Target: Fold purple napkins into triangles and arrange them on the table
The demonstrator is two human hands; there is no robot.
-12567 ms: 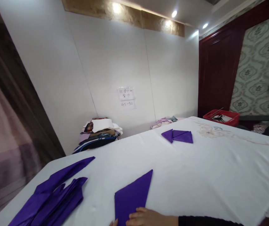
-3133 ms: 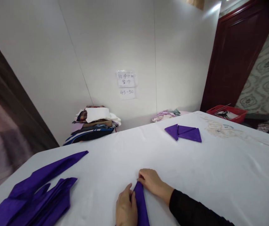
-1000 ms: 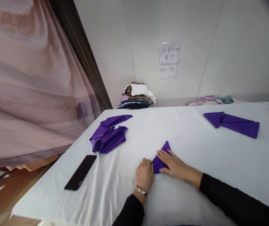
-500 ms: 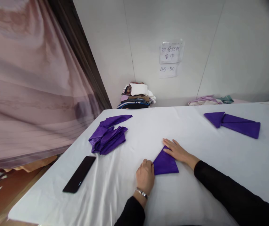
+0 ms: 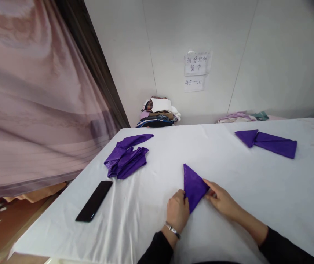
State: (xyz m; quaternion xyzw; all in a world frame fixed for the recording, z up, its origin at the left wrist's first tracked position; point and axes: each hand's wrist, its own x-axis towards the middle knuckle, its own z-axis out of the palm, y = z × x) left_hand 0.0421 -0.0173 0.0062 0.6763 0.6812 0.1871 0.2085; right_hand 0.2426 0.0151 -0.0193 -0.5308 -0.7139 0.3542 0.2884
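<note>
A purple cloth napkin (image 5: 194,186), folded into a triangle, lies on the white-covered table between my hands, one point facing the wall. My left hand (image 5: 178,208), with a silver bracelet at the wrist, is closed on its left edge; the fingertips are partly hidden behind the knuckles. At the right corner, my right hand (image 5: 223,200) pinches the cloth between thumb and fingers. Farther right lies another purple napkin (image 5: 276,144), folded into an arrow-like shape. A loose heap of purple cloth (image 5: 128,161) rests at the table's left side.
A black phone (image 5: 94,201) lies near the left edge of the white tablecloth (image 5: 118,234). Behind the table stands a stack of folded clothes (image 5: 159,113), with more fabric (image 5: 238,117) to the right. A pink curtain (image 5: 36,95) hangs at left; handwritten paper signs (image 5: 197,71) are on the wall.
The triangular napkin has turned, so a point now faces the wall. My right hand went from lying flat at its top to pinching its right corner. My left hand shifted slightly right and nearer.
</note>
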